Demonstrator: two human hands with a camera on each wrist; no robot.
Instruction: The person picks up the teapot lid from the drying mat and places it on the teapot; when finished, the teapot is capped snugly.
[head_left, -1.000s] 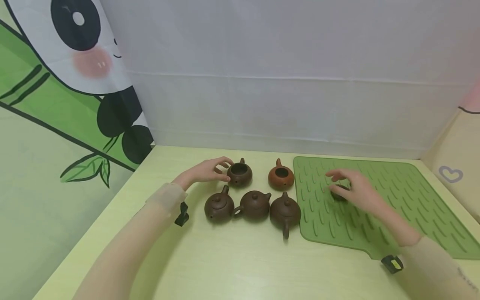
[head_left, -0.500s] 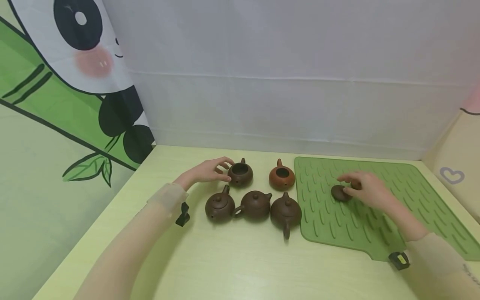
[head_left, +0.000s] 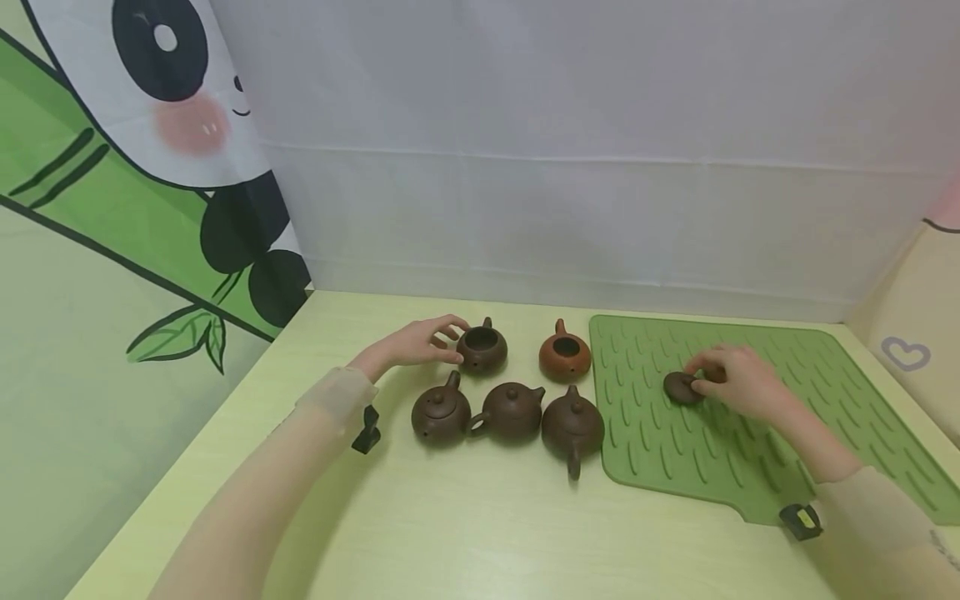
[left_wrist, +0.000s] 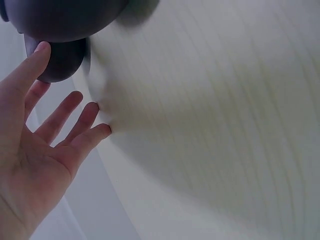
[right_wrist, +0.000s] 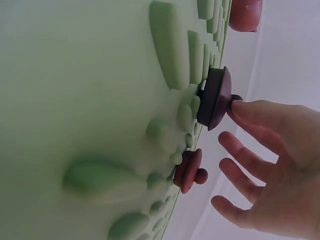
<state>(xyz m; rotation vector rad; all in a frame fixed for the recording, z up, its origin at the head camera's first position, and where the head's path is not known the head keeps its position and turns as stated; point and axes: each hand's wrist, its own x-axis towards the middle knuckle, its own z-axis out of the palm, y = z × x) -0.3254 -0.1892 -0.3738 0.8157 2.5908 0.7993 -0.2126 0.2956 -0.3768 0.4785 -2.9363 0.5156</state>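
Observation:
My left hand [head_left: 423, 342] has its thumb and index finger round the left side of a lidless dark brown teapot [head_left: 483, 360]. In the left wrist view the thumb overlaps this teapot [left_wrist: 65, 62], and the other fingers are spread. Over on the green mat, my right hand [head_left: 742, 383] pinches the knob of a dark brown teapot lid [head_left: 679, 389] between thumb and index finger. The right wrist view has that lid [right_wrist: 216, 97] tilted at the mat's surface, with the remaining fingers loose. A smaller reddish-brown lid [right_wrist: 189, 171] lies beside it, hidden by the hand in the head view.
A lidless orange-brown teapot [head_left: 562, 365] stands near the green ridged mat [head_left: 660, 475]. Nearer the front, three lidded dark teapots form a row: left [head_left: 441, 421], middle [head_left: 512, 421] and right [head_left: 572, 429]. A white cloth wall [head_left: 562, 225] closes off the table's back.
My right hand first shifted right, uncovering the dark lid, then its thumb and index finger came together at the knob. The left hand stays at the lidless dark teapot.

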